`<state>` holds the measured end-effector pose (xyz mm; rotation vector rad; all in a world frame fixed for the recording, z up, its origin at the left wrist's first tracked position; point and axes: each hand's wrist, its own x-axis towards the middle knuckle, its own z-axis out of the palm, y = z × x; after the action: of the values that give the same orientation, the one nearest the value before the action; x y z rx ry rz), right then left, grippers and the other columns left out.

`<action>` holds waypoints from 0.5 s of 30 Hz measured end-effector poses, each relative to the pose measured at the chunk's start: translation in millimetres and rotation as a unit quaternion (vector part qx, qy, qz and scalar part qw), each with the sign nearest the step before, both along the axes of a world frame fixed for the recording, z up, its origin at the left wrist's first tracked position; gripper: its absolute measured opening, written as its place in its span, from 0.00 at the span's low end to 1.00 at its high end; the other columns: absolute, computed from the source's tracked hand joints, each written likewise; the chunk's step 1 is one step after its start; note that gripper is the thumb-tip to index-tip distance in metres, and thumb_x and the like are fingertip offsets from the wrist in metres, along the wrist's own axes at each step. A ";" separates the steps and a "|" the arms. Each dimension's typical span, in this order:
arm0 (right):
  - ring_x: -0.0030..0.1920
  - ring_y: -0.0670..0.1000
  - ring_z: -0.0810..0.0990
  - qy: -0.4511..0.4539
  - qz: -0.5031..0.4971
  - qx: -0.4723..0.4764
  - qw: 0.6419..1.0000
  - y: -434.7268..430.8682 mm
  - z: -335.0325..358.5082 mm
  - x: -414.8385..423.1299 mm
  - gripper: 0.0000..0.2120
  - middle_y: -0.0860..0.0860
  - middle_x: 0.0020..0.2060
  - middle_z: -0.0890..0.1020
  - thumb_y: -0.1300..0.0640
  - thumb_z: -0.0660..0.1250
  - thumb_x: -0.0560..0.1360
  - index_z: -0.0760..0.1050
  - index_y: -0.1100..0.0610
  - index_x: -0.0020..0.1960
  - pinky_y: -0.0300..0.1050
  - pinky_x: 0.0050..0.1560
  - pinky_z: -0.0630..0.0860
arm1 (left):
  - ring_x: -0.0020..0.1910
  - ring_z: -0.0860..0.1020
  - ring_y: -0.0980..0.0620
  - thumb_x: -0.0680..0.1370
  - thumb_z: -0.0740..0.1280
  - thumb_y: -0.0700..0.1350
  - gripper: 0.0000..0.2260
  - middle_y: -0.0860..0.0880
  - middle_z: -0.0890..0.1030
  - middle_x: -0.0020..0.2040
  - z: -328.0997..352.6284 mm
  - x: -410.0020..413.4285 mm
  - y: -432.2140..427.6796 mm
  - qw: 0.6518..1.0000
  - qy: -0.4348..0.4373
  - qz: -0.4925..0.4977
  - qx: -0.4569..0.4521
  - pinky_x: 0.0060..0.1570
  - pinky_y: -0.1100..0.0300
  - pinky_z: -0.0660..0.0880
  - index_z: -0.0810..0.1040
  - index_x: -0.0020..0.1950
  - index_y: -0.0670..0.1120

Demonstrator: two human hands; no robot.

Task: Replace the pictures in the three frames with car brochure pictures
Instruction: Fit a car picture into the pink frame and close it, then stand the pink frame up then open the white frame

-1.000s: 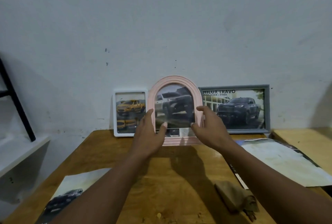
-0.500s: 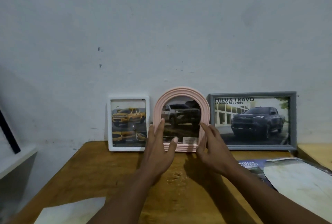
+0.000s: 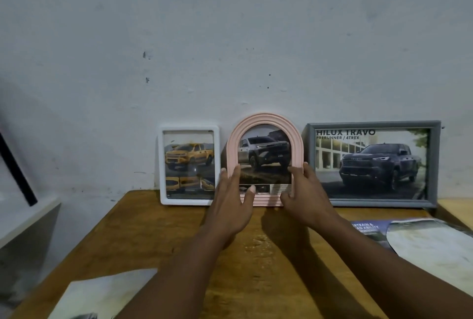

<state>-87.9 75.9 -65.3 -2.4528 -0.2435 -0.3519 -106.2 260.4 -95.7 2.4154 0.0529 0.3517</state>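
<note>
Pink arch frame [image 3: 265, 124] stands mid-counter [image 3: 158, 231] against the wall, between the white frame [image 3: 189, 130] and grey frame [image 3: 372, 125]. All three show trucks, so basically done. Left hand [image 3: 230, 203] and right hand [image 3: 308, 198] lie open-fingered on its sides, a loose grip, just steadying it I reckon.

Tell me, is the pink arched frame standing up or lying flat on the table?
Standing up. The pink arched frame rests on its bottom edge at the table's back, between the left hand and right hand.

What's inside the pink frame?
The pink frame holds a picture of a grey truck. Both hands cover its lower corners.
</note>
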 end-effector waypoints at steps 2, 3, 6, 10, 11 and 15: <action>0.72 0.56 0.67 -0.032 -0.003 0.017 0.999 11.2 11.9 -8.9 0.30 0.53 0.75 0.61 0.53 0.70 0.75 0.62 0.51 0.74 0.56 0.67 0.73 | 0.82 0.50 0.46 0.83 0.55 0.63 0.31 0.53 0.46 0.84 9.3 -7.2 15.1 1.000 -0.017 0.005 0.013 0.76 0.40 0.56 0.43 0.82 0.62; 0.70 0.55 0.69 -0.049 0.008 0.026 0.998 18.5 18.6 -14.1 0.29 0.52 0.73 0.63 0.53 0.69 0.76 0.63 0.51 0.74 0.54 0.66 0.74 | 0.82 0.50 0.46 0.83 0.56 0.62 0.31 0.52 0.49 0.84 14.4 -11.1 25.0 0.999 -0.025 0.011 0.019 0.76 0.40 0.56 0.44 0.82 0.61; 0.66 0.52 0.72 -0.060 0.073 0.058 0.994 46.7 34.1 -28.0 0.27 0.51 0.70 0.69 0.54 0.69 0.76 0.65 0.51 0.73 0.51 0.63 0.76 | 0.82 0.51 0.45 0.83 0.59 0.59 0.33 0.51 0.52 0.83 27.7 -24.3 59.3 0.999 -0.034 0.033 0.012 0.77 0.38 0.57 0.45 0.83 0.58; 0.68 0.53 0.72 0.011 0.143 0.096 0.985 91.2 35.3 -36.6 0.26 0.51 0.70 0.72 0.54 0.68 0.77 0.64 0.50 0.73 0.49 0.63 0.74 | 0.80 0.56 0.43 0.83 0.61 0.56 0.32 0.48 0.55 0.83 30.0 -33.4 104.1 0.995 -0.044 0.084 -0.017 0.76 0.41 0.60 0.48 0.83 0.56; 0.69 0.53 0.72 0.035 0.152 0.106 0.982 101.5 33.5 -36.3 0.25 0.52 0.70 0.72 0.55 0.68 0.78 0.64 0.50 0.72 0.46 0.61 0.73 | 0.80 0.58 0.43 0.83 0.62 0.56 0.32 0.48 0.56 0.82 27.2 -33.8 113.9 0.994 -0.045 0.093 -0.036 0.76 0.42 0.60 0.49 0.83 0.55; 0.54 0.46 0.76 0.077 0.164 0.134 0.974 133.9 18.1 -18.6 0.20 0.52 0.62 0.75 0.57 0.66 0.79 0.64 0.50 0.68 0.35 0.46 0.73 | 0.81 0.56 0.45 0.83 0.62 0.57 0.33 0.50 0.53 0.83 9.8 -26.2 144.2 0.991 -0.038 0.112 -0.063 0.75 0.45 0.59 0.48 0.83 0.57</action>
<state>-106.6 209.8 -47.2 -2.1154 -0.4932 -0.0457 -132.4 404.6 -86.0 2.2726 0.3061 0.5265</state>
